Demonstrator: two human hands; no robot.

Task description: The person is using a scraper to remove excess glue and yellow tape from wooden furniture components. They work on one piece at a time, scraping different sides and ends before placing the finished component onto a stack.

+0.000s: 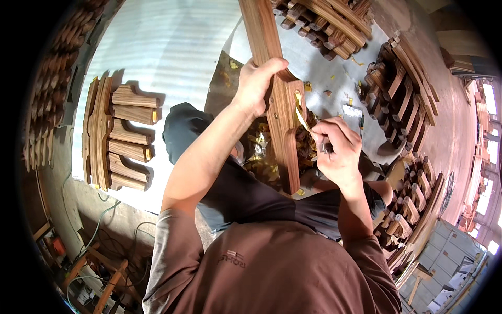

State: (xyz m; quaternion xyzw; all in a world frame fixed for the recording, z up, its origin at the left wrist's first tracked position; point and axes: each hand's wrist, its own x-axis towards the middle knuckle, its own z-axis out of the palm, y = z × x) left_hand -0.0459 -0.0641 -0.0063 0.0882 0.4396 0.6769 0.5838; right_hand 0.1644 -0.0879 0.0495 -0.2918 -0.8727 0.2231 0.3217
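Observation:
A long dark wooden slat [285, 131] stands nearly upright between my knees, its lower end near my lap. My left hand [257, 83] grips the slat from the left, about halfway up. My right hand [337, 149] holds a small tool with a thin blade, and a yellow strip [300, 116] curls from the slat's right edge to that hand. Yellow scraps [259, 152] lie heaped on the floor behind the slat.
A stack of curved wooden parts with yellow-taped ends [117, 136] lies on the white sheet at left. More wooden slats are piled at the top [329, 23] and along the right [402, 94]. Cables [99, 230] run over the floor at lower left.

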